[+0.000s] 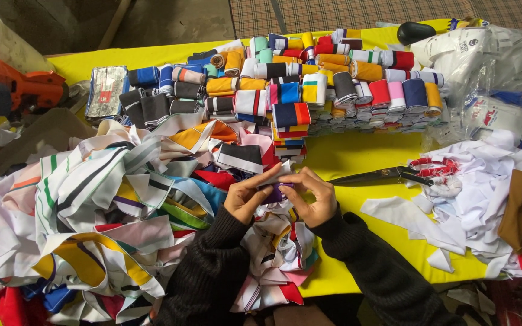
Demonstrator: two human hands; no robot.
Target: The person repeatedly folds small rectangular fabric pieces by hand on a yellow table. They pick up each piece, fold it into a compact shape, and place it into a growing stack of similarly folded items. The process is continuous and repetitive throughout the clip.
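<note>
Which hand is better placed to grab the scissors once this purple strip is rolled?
Right. The right hand sits nearer the scissors, whose blades point toward it across bare yellow table. The left hand would have to cross over the purple strip both hands pinch.

Bright yellow counter; purple-and-white fabric roll; multicoloured striped collar strips; black-handled scissors; white cloth scraps; black knit sleeves; orange tool.

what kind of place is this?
Likely a garment or textile workshop sorting table: rolled striped fabric strips stacked in rows, a loose pile of knit strips, scissors on the yellow table. Both hands roll a small piece.
</note>
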